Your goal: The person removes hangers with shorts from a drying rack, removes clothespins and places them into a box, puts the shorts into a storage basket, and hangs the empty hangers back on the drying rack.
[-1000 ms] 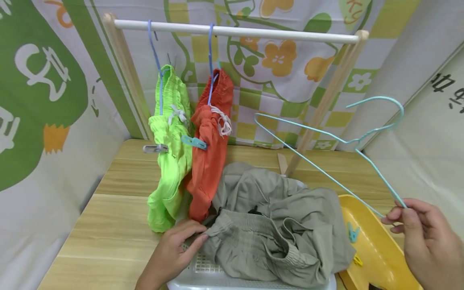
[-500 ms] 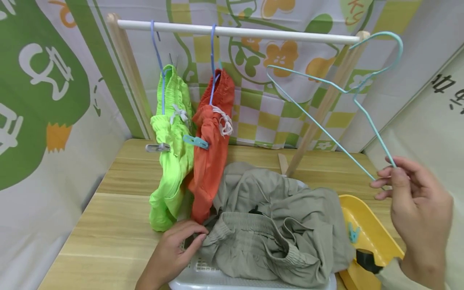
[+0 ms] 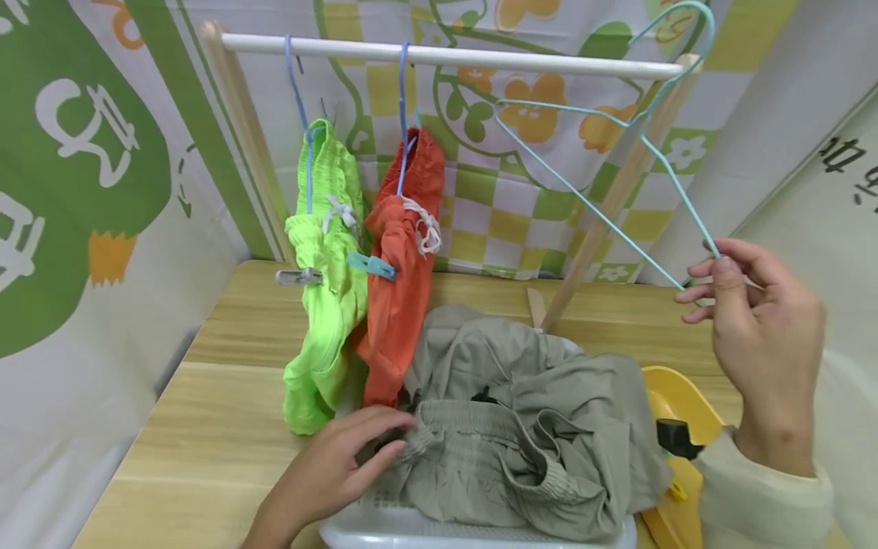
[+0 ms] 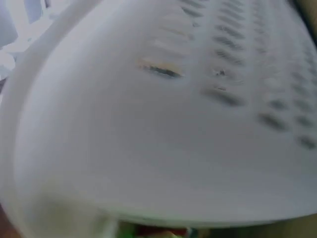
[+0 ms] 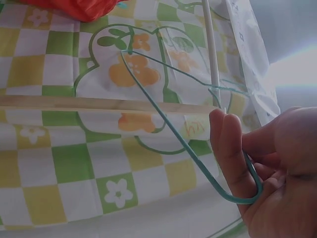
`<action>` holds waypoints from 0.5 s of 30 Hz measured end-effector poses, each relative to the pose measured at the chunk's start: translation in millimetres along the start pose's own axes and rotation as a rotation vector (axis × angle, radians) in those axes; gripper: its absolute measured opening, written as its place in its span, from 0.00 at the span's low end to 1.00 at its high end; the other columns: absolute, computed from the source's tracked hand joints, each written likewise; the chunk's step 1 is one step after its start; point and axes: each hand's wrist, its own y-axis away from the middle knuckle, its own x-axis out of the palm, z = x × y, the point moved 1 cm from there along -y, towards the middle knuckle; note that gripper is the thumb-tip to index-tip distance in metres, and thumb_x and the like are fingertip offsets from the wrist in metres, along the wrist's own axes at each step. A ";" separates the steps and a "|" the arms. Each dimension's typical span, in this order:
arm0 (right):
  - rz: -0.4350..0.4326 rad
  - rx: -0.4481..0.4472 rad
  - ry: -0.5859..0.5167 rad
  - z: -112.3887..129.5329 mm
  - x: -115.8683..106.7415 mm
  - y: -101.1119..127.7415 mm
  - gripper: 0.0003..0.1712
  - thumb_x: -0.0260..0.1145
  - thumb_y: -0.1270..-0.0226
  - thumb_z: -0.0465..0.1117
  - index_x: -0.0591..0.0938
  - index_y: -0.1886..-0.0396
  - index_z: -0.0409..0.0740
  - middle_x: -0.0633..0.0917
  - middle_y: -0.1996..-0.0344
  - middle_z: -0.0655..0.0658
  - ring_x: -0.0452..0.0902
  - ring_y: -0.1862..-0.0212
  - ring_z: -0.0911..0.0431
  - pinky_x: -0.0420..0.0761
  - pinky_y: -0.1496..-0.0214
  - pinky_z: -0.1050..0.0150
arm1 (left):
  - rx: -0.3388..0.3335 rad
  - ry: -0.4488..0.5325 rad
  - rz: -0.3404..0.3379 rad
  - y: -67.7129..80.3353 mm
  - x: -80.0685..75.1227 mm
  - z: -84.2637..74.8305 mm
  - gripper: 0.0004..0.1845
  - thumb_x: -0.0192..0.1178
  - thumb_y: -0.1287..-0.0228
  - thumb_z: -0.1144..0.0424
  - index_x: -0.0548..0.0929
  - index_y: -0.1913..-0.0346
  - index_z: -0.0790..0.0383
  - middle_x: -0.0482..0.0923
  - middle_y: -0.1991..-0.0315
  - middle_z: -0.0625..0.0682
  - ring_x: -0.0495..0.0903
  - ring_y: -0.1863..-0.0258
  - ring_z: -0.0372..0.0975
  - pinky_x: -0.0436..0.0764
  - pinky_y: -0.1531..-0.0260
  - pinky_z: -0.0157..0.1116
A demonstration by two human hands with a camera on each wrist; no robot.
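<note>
Right hand pinches hanger by lower corner at right end of rack, likely keeping hook free. Left hand, thumb and fingers spread, at waistband of gray pants, perhaps steadying them. Pants heaped in basket below rack.

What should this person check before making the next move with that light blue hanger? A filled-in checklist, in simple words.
1. Right hand has the hanger: ok; it pinches one end.
2. Hanger bare: ok; no clothes hang on it.
3. Left hand gripping the grey pants: not ok; thumb and fingers look apart beside them.
4. Grey pants lifted: not ok; they lie heaped on the white basket.
5. Hanger clear of the rail: cannot tell; it crosses the rail's end in the head view.
</note>
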 end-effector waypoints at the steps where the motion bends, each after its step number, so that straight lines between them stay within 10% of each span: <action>1: 0.003 0.004 0.007 1.2 1.0 -1.9 0.16 0.55 0.19 0.35 0.84 0.41 0.36 0.85 0.65 0.52 0.83 0.72 0.66 0.81 0.74 0.76 | -0.004 -0.021 0.033 -5.5 -1.9 -2.8 0.17 0.65 0.27 0.64 0.83 0.38 0.54 0.82 0.43 0.44 0.81 0.45 0.37 0.82 0.47 0.37; 7: 0.023 0.020 0.004 4.5 4.1 -9.5 0.16 0.56 0.19 0.35 0.84 0.42 0.35 0.85 0.65 0.51 0.83 0.73 0.65 0.82 0.74 0.75 | 0.038 -0.166 0.234 -42.3 -2.9 -12.1 0.26 0.62 0.24 0.55 0.75 0.29 0.61 0.76 0.33 0.52 0.75 0.34 0.42 0.77 0.38 0.44; 15: 0.083 0.051 -0.012 4.2 7.0 -11.3 0.15 0.58 0.21 0.33 0.84 0.42 0.35 0.86 0.65 0.49 0.84 0.74 0.64 0.83 0.73 0.73 | -0.064 -0.168 0.483 -61.6 -8.8 -19.7 0.35 0.59 0.23 0.50 0.63 0.21 0.61 0.63 0.24 0.55 0.65 0.27 0.43 0.67 0.30 0.46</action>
